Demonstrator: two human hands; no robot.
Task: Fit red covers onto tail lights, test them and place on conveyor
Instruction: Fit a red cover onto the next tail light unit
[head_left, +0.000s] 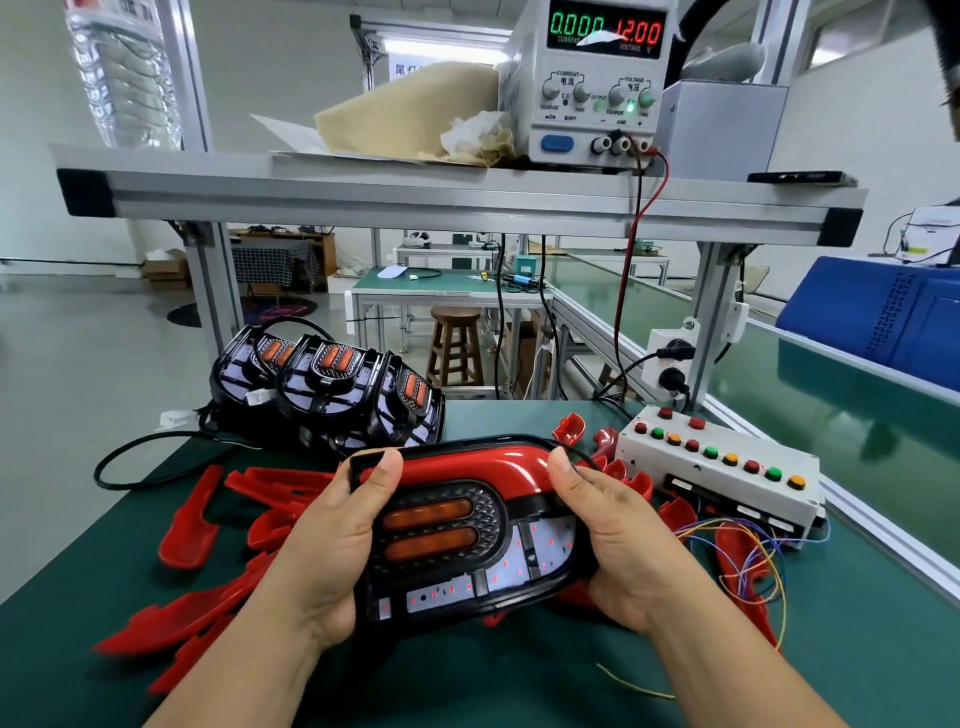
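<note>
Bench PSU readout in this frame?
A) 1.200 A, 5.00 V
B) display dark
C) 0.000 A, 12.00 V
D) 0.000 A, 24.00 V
C: the power supply on the shelf shows green 0.000 on the current side of its display and red 12.00 on the voltage side.

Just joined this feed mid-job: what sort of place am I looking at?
Likely a factory assembly-and-test station: a bench power supply, a push-button test box with loose wires, and a green conveyor alongside.
</note>
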